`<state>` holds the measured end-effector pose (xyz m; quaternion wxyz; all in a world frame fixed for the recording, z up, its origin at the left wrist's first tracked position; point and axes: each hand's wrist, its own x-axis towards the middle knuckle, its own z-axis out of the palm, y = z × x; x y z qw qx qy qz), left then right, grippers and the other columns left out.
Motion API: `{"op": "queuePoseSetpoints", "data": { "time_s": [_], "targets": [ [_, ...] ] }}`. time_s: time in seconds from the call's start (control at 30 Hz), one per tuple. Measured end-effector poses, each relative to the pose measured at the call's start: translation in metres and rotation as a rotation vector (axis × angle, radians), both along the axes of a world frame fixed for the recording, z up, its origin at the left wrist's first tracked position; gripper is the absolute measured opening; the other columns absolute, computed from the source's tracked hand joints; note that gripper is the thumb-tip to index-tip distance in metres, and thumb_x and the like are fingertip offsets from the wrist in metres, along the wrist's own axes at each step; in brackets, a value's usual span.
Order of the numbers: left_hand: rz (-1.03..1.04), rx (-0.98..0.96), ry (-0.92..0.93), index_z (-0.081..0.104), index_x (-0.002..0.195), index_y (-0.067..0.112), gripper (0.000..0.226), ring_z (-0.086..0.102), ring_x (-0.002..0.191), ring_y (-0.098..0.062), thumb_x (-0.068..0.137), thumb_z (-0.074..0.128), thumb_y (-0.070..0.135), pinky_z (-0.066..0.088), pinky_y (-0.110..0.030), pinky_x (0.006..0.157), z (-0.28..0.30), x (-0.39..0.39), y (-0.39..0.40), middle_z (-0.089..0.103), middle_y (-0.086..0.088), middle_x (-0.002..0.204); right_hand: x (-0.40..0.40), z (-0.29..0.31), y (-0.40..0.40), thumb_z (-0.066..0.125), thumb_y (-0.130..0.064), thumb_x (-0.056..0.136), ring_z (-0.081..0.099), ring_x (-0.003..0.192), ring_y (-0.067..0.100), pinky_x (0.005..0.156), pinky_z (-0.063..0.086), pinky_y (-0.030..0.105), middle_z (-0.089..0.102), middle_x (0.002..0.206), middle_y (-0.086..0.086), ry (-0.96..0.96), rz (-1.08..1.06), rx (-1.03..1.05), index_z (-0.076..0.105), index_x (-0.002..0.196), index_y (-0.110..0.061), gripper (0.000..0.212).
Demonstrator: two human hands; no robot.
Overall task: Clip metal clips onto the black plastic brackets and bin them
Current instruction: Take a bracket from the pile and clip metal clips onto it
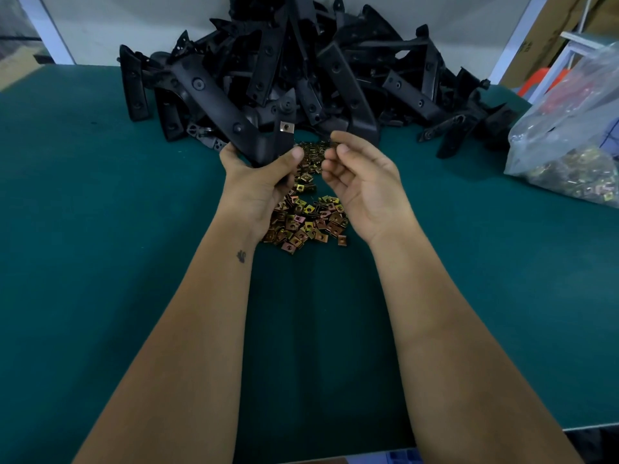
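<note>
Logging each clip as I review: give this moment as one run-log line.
left hand: holds black bracket, one metal clip fitted | right hand: pinching, contents unclear | loose clips: on table | bin: unseen

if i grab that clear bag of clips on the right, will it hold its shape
Probably not: the clear bag looks thin and crumpled, so it should sag. The clips heaped low in it suggest it is bottom-heavy, and their edges might snag the film.

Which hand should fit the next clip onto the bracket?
Right hand: it pinches something small beside the held bracket, over the loose clips. The left hand is occupied gripping that bracket.
</note>
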<state>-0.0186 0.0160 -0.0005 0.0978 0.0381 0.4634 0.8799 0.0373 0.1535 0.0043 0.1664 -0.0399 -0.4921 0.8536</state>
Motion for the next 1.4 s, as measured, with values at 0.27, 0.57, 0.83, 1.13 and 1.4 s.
{"op": "queuePoseSetpoints", "data": {
  "time_s": [0.27, 0.57, 0.83, 1.13, 1.4],
  "targets": [
    [-0.071, 0.221, -0.163, 0.038, 0.111, 0.012, 0.031, 0.056, 0.088, -0.02, 0.092, 0.056, -0.006, 0.056, -0.026, 0.069, 0.0, -0.005, -0.001, 0.053, -0.011, 0.104, -0.002, 0.0, -0.009, 0.061, 0.002, 0.092, 0.07, 0.074, 0.016, 0.073, 0.055, 0.025, 0.073, 0.079, 0.006, -0.023, -0.203, 0.315, 0.07, 0.1, -0.008, 0.015],
    [-0.138, 0.275, -0.141, 0.036, 0.114, 0.009, 0.03, 0.054, 0.083, -0.018, 0.093, 0.045, -0.009, 0.058, -0.029, 0.079, 0.002, -0.002, -0.001, 0.051, -0.01, 0.097, -0.002, -0.001, -0.016, 0.064, 0.001, 0.091, 0.074, 0.08, 0.02, 0.069, 0.056, 0.024, 0.076, 0.082, 0.006, -0.037, -0.174, 0.309, 0.07, 0.095, -0.008, 0.012],
    [-0.185, 0.295, -0.168, 0.041, 0.131, 0.003, 0.041, 0.056, 0.093, -0.026, 0.091, 0.036, -0.007, 0.052, -0.032, 0.092, 0.002, -0.002, -0.001, 0.051, -0.018, 0.112, -0.002, 0.0, -0.021, 0.068, 0.001, 0.088, 0.074, 0.079, 0.018, 0.073, 0.058, 0.025, 0.075, 0.085, 0.007, -0.088, -0.129, 0.366, 0.071, 0.095, -0.008, 0.012],
    [-0.234, 0.278, -0.116, 0.04, 0.124, 0.008, 0.04, 0.057, 0.088, -0.023, 0.089, 0.031, -0.008, 0.053, -0.03, 0.08, 0.004, 0.002, 0.0, 0.053, -0.015, 0.109, -0.003, 0.0, -0.021, 0.067, 0.0, 0.088, 0.067, 0.069, 0.012, 0.066, 0.054, 0.023, 0.071, 0.077, 0.005, -0.128, -0.118, 0.397, 0.073, 0.088, -0.01, 0.012],
    [-0.251, 0.269, -0.082, 0.039, 0.118, 0.012, 0.039, 0.056, 0.088, -0.022, 0.088, 0.029, -0.01, 0.052, -0.03, 0.077, 0.002, 0.001, 0.0, 0.057, -0.012, 0.108, -0.003, 0.001, -0.022, 0.066, 0.001, 0.089, 0.065, 0.062, 0.009, 0.061, 0.053, 0.021, 0.069, 0.075, 0.004, -0.145, -0.073, 0.346, 0.072, 0.088, -0.009, 0.012]
  ]
}}
